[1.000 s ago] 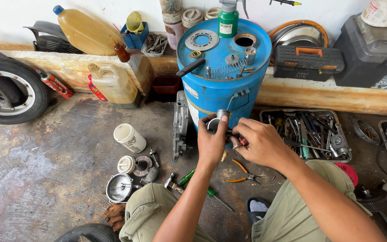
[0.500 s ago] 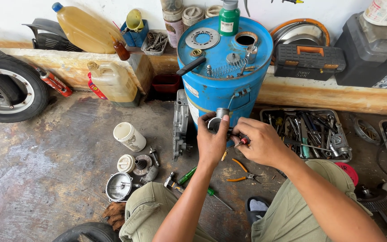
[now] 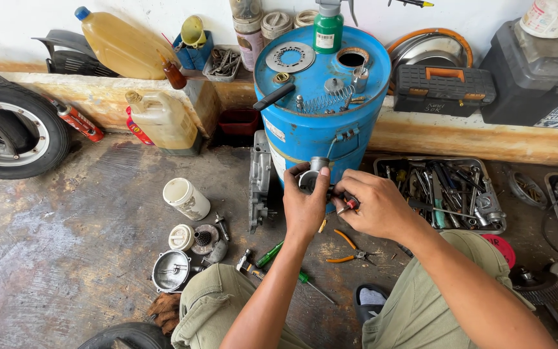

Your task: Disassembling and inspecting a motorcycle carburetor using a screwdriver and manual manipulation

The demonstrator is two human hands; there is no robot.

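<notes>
My left hand (image 3: 305, 207) grips a small round grey metal part (image 3: 313, 174) and holds it up in front of the blue drum (image 3: 305, 129). My right hand (image 3: 376, 207) is closed on a small tool with a red handle (image 3: 349, 204), whose tip meets the metal part. Both hands are close together, just above the floor. Orange-handled pliers (image 3: 350, 251) and a green screwdriver (image 3: 272, 253) lie on the floor below my hands.
A metal tray of tools (image 3: 447, 194) sits to the right. Left of my knee lie a white jar (image 3: 185, 197), a lid (image 3: 181, 237) and round engine parts (image 3: 170, 271). A tyre (image 3: 8, 132), oil jugs (image 3: 159, 119) and black tool cases (image 3: 453, 87) line the back.
My hands have stayed in front of the drum, with only slight shifts of the fingers on the metal part and tool.
</notes>
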